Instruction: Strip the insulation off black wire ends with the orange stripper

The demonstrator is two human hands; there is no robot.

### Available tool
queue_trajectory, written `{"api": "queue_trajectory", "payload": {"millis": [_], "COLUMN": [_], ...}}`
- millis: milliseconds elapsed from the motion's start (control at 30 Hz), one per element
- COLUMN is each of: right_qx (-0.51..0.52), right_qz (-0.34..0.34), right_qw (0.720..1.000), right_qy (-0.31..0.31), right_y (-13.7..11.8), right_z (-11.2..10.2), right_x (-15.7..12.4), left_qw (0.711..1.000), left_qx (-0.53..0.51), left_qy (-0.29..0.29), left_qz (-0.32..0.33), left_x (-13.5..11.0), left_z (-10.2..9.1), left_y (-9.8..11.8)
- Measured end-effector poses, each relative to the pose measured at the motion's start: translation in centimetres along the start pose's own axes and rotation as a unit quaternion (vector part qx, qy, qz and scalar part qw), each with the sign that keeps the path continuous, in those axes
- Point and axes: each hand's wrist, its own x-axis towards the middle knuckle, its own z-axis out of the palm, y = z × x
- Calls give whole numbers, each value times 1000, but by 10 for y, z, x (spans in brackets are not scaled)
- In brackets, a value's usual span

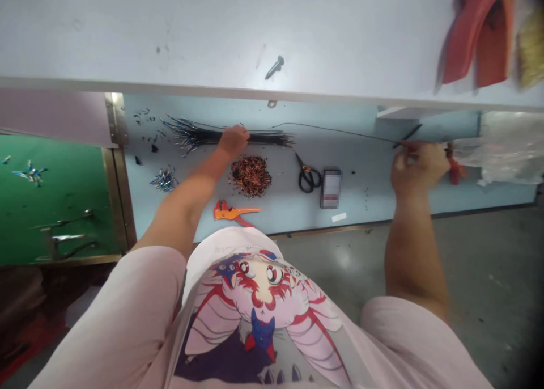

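My left hand (233, 139) rests closed on a bundle of thin black wires (199, 135) lying along the back of the pale blue table (365, 199). My right hand (414, 165) is closed around a red-handled tool (454, 168) at the right. One long black wire (340, 131) stretches from the bundle across to that hand. A pile of copper-coloured wire scraps (250, 176) lies just in front of my left hand.
Black scissors (308, 176), an orange wire stripper (233, 212) and a small box (331, 187) lie on the table. Small metal terminals (164, 179) sit at the left, a clear plastic bag (508, 148) at the right. A white shelf (212, 37) overhangs; a green mat (55, 202) lies left.
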Motion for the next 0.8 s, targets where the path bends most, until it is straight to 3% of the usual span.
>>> {"api": "queue_trajectory", "payload": {"millis": [133, 233, 367, 500, 567, 667, 733, 800], "right_qx": [50, 94, 134, 192, 217, 215, 217, 237], "right_qz": [-33, -39, -8, 8, -4, -40, -82, -120], "right_qw": [996, 988, 974, 921, 898, 901, 920, 943], "right_qy": [63, 113, 184, 340, 384, 376, 316, 202], "right_y": [-4, -19, -45, -69, -77, -85, -92, -105], "right_z": [-26, -42, -72, -121, -142, -149, -131, -97], "right_x": [-14, -34, -66, -92, -103, -115, -117, -112], "left_qw": [1000, 991, 964, 948, 938, 923, 923, 932], "left_qx": [-8, -33, -71, -92, -118, -208, -248, -236], "left_qy": [24, 124, 257, 295, 306, 298, 272, 252], "left_qz": [-11, -49, 9, 75, 113, 128, 112, 115], "left_x": [-4, -22, -75, -126, -145, -172, -195, -221], "left_z": [-4, -15, -40, -67, -77, -86, -86, -81], "left_y": [4, 25, 86, 158, 180, 188, 177, 159]}}
